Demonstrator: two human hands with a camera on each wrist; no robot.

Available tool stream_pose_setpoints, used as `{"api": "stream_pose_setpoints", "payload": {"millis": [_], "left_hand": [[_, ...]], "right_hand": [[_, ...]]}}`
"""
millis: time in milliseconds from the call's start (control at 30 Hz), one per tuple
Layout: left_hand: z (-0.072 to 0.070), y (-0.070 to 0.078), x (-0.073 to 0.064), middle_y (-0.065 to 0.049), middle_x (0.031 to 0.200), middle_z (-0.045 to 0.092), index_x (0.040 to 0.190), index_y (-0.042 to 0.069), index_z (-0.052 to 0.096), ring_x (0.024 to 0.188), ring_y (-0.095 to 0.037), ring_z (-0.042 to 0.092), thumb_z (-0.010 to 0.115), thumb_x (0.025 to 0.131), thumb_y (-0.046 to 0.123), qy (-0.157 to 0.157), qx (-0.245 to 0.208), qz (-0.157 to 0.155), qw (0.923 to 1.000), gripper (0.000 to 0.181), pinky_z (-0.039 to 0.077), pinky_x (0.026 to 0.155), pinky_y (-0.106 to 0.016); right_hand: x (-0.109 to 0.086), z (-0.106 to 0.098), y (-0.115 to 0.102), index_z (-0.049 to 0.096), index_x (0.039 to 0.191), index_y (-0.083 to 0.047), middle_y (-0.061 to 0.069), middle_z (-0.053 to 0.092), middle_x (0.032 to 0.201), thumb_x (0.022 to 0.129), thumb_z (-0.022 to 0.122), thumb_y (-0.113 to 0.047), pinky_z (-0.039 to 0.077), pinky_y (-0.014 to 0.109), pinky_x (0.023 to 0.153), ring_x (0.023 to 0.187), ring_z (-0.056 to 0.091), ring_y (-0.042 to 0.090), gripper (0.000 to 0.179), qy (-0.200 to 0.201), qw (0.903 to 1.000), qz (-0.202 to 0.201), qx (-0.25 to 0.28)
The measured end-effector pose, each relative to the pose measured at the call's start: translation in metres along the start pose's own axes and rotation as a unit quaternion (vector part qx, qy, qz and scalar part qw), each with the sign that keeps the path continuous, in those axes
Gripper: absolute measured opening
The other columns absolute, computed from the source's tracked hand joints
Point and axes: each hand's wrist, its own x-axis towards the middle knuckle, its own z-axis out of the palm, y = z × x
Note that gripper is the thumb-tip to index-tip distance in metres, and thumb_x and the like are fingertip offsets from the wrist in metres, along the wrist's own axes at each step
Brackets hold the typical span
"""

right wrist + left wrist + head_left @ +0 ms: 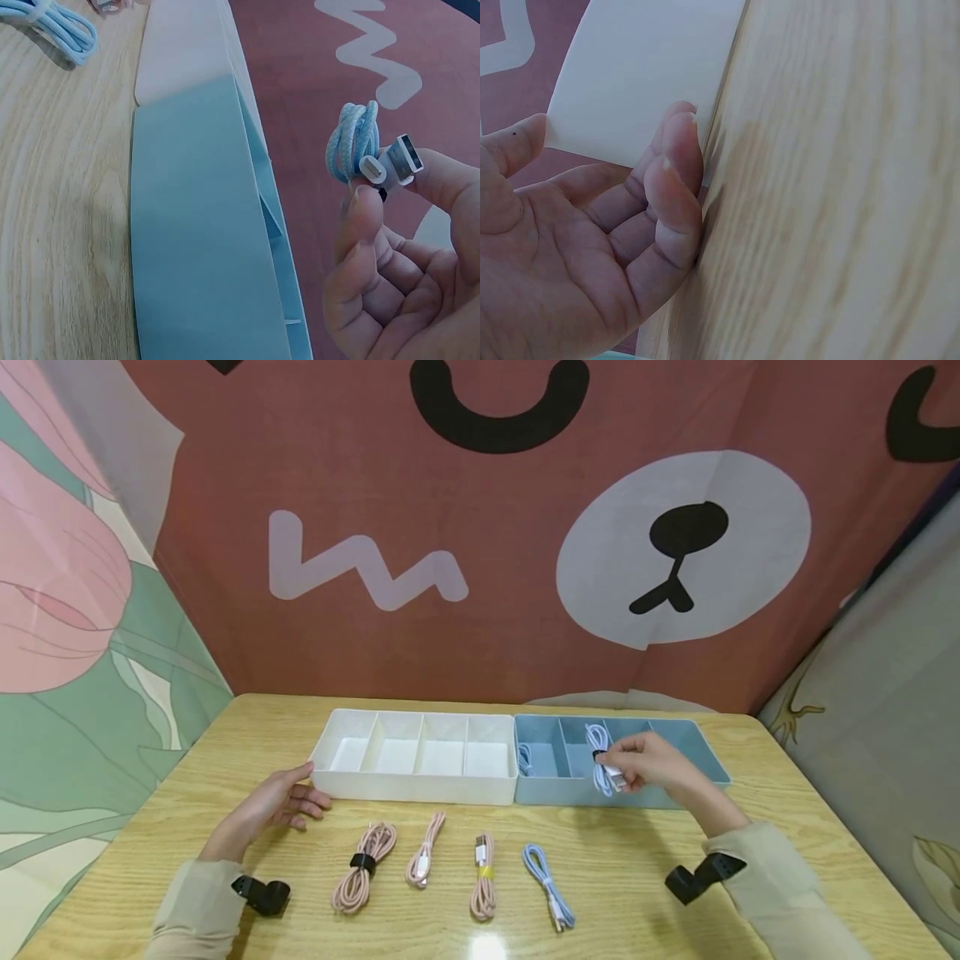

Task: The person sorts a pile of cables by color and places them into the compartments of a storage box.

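Note:
My right hand (651, 763) pinches a coiled light-blue USB cable (597, 745), bound with a black tie, over the blue divided box (622, 792). In the right wrist view the cable's metal USB plug (406, 155) and a smaller white connector stick out by the fingertips. My left hand (279, 806) is at the left end of the white divided box (420, 787). Its thumb touches the box corner in the left wrist view, the other fingers loosely bent near the tabletop. Another blue cable (524, 760) lies in the blue box's leftmost compartment.
In front of the boxes lie a pink cable with a black tie (364, 867), a smaller pink cable (425, 852), a pink cable with a yellow tie (483, 877) and a blue cable (548, 887). The boxes stand end to end near a bear-print cloth (360, 643).

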Motion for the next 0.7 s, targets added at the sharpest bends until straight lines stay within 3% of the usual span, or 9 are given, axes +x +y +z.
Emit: {"api": "stream_pose_setpoints", "payload": {"millis": [167,500,700], "left_hand": [[0.000,0.000,0.001,-0.003,0.085,0.068,0.113,-0.006,0.049,0.074,-0.017,0.062,0.030,0.099,0.044,0.009,-0.009,-0.011,0.9998,0.055,0.050,0.063,-0.031],[-0.001,0.000,0.000,-0.004,0.084,0.067,0.098,0.001,0.053,0.074,-0.017,0.062,0.032,0.098,0.046,0.000,-0.021,-0.006,0.9998,0.049,0.050,0.063,-0.032],[-0.002,0.000,0.000,-0.005,0.085,0.067,0.090,0.004,0.054,0.074,-0.017,0.062,0.032,0.099,0.046,-0.007,-0.023,-0.001,0.9997,0.048,0.050,0.062,-0.031]], "right_hand": [[0.007,-0.001,0.001,0.051,0.063,-0.008,0.001,0.035,0.050,0.087,0.064,-0.028,0.044,0.035,0.054,0.055,0.053,0.024,0.034,0.006,0.9999,0.008,0.011],[0.022,-0.004,0.005,0.044,0.059,-0.011,0.000,0.037,0.051,0.088,0.063,-0.029,0.045,0.035,0.057,0.055,0.053,0.021,0.039,0.014,0.9996,0.019,0.017],[0.028,-0.006,0.006,0.052,0.063,-0.010,0.000,0.040,0.051,0.088,0.062,-0.028,0.045,0.032,0.055,0.055,0.055,0.017,0.033,0.023,0.9985,0.043,0.024]]}}
